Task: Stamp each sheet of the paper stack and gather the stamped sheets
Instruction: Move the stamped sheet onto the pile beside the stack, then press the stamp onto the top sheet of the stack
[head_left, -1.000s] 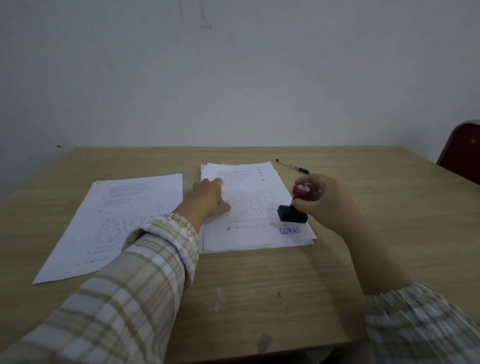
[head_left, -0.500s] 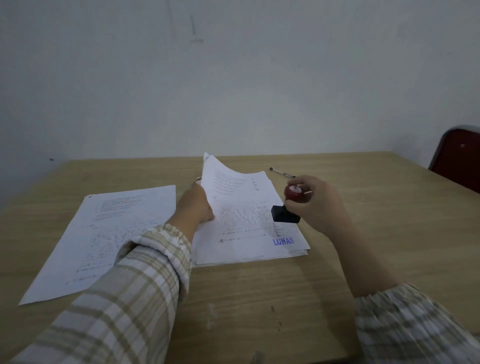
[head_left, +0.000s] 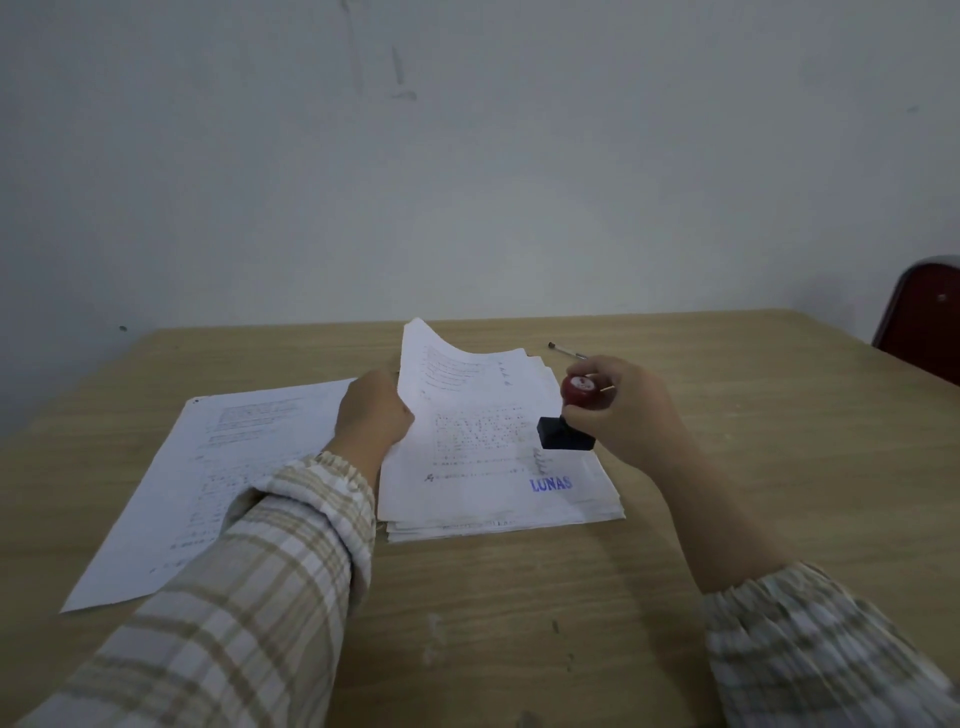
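Spanning the scene, the wooden worktop (head_left: 727, 519) carries the paper stack (head_left: 498, 522) at its centre and, at about nine o'clock from that, a single stamped sheet (head_left: 208, 467) lying flat and just beside it. The stack's top sheet (head_left: 467, 415) already bears a blue "LUNAS" mark (head_left: 551, 484) near its five-o'clock corner; its far left corner curls upward. A pen (head_left: 567, 353) lies beyond, at one o'clock.

Risks, as I judge them: the lifted sheet could drag the one beneath along, or smear fresh ink if it slides under the stamp.

The left hand (head_left: 371, 415) pinches the top sheet's left edge in a closed grip. The right hand (head_left: 623, 410) wraps its fingers round the red-knobbed stamp (head_left: 569, 421), which appears to hover clear of the paper.
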